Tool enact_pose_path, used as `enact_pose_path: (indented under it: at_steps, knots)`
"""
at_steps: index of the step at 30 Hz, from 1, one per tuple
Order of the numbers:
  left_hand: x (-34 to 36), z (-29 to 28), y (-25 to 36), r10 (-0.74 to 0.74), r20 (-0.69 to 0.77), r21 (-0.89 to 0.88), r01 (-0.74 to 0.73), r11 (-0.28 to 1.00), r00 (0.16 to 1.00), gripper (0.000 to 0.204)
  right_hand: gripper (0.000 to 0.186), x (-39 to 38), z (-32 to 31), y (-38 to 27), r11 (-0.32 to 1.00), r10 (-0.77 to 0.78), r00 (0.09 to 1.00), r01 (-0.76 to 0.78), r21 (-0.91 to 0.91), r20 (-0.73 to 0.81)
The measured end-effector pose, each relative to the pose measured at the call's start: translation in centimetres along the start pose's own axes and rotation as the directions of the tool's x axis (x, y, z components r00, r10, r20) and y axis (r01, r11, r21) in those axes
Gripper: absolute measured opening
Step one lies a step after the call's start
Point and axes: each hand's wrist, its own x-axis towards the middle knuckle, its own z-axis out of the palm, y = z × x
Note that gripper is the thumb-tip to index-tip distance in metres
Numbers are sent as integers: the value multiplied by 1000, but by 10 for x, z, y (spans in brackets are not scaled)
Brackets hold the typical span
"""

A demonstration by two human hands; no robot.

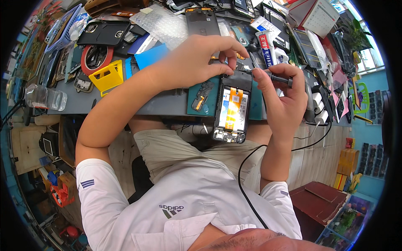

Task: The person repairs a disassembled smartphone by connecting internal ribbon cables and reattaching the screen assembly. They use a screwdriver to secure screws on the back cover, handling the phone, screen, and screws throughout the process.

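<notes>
An opened smartphone (pixel 222 100) lies on a teal mat, its lower end jutting past the table's front edge. Its battery and an orange ribbon cable (pixel 233 109) are exposed. My left hand (pixel 205 56) is bent over the phone's far end, thumb and fingers curled close together; what they pinch, if anything, is too small to tell. In my right hand (pixel 281 92), a dark-handled, pen-like tool (pixel 281 79) points left toward the phone's far right corner. A loose dark phone cover piece (pixel 202 96) lies on the mat left of the phone.
A yellow plastic stand (pixel 107 78), a red tape roll (pixel 96 58) and a black phone case (pixel 103 33) sit at left. Behind the phone stands a glue tube (pixel 266 50). White plugs (pixel 320 109) lie at right. A black cable (pixel 240 167) hangs across my front.
</notes>
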Motion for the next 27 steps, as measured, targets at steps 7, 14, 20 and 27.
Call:
enact_pose_path:
  at_steps: [7, 14, 20, 27]
  knots:
    - [1, 2, 0, 14, -6, 8, -14, 1000, 1000, 52, 35, -1, 3, 0, 998, -63, 998, 63, -23, -11]
    - [0, 4, 1, 21, -18, 18, -21, 1000, 1000, 52, 34, -3, 2, -1, 998, -68, 998, 68, -19, -11]
    - [0, 3, 2, 20, -22, 11, -20, 1000, 1000, 51, 33, -2, 1, -3, 995, -92, 996, 92, -30, 4]
    - [0, 9, 0, 34, -46, 10, -33, 999, 998, 50, 31, 2, -1, -9, 974, -193, 978, 201, -105, 76]
